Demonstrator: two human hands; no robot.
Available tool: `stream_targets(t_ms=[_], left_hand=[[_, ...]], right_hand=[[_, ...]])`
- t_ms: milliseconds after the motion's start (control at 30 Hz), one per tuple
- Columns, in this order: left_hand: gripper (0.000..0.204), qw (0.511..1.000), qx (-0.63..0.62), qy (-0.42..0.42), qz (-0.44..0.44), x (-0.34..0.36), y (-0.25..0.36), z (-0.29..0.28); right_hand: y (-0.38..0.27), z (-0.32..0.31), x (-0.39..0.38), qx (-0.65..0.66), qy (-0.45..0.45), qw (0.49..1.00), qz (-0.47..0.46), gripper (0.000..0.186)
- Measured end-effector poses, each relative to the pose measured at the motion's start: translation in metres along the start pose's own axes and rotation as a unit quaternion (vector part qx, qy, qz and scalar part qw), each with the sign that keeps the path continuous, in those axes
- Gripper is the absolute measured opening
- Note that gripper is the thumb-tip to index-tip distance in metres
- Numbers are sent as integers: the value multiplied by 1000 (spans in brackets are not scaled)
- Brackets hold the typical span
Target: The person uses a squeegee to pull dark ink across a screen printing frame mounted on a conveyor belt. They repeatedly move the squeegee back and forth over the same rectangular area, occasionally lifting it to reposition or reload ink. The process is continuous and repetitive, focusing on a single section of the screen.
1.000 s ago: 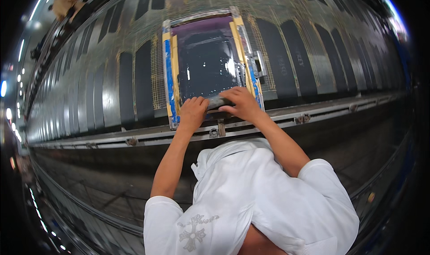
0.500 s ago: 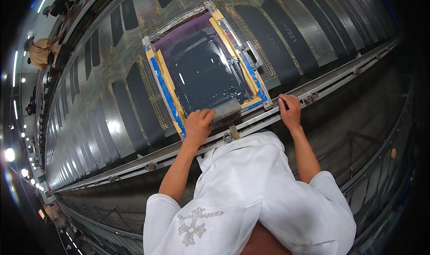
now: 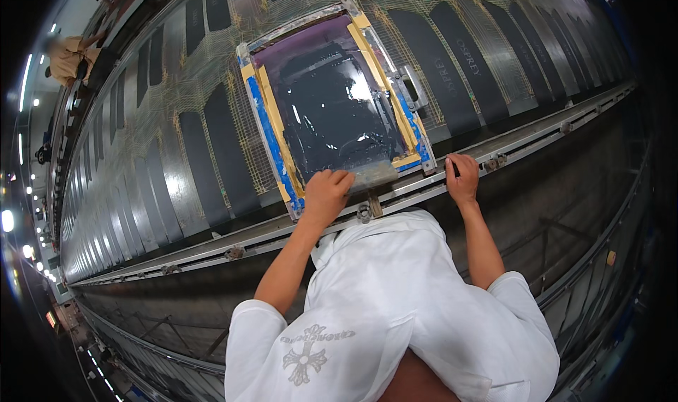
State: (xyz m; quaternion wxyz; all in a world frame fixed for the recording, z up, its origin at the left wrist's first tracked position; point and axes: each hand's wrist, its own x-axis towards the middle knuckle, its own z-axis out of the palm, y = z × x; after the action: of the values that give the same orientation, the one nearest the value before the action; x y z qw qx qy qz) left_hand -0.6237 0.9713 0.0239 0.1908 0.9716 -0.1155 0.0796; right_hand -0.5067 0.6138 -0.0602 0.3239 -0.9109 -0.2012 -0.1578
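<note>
A rectangular printing screen (image 3: 259, 151) with a metal frame, yellow and blue tape and a purple upper band holds glossy dark grey ink (image 3: 325, 98). My left hand (image 3: 328, 193) is closed on a flat grey squeegee (image 3: 371, 174) at the screen's near edge. My right hand (image 3: 462, 179) is off the squeegee, to the right of the frame's near corner beside the metal rail, with curled fingers; whether it holds something is unclear. A handled clamp (image 3: 413, 90) is on the frame's right side.
The long metal table (image 3: 176, 162) carries rows of dark cut pieces (image 3: 452, 63) with yellowish mesh-like markings between them. A rail (image 3: 530, 133) with fittings runs along its near edge. Another person (image 3: 74, 59) in tan is beyond the table at upper left, near railings.
My right hand has come off the squeegee and moved rightward to beside the rail. My left hand stays on the squeegee. The view has turned, so the table looks more slanted.
</note>
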Motion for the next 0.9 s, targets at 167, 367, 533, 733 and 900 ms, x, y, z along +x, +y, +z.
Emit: stream_targets(t_ms=[167,367,533,733,900], left_hand=[[43,999,17,8,-29,18,-17,-21],[48,999,-10,-36,-31,0,-21,-14],[49,999,17,17,-29,23,-20,-10],[49,999,13,-9,-50,16,-11,-16],[49,997,-50,-29,-47,23,9,-13]], right_hand=[[0,0,0,-5,-3,1000,-5,11],[1,0,-1,3,0,1000,-6,12],[2,1,-3,4,-5,1000,-4,12],[2,-1,-1,-3,-1,1000,0,11],[2,0,0,4,-6,1000,6,10]])
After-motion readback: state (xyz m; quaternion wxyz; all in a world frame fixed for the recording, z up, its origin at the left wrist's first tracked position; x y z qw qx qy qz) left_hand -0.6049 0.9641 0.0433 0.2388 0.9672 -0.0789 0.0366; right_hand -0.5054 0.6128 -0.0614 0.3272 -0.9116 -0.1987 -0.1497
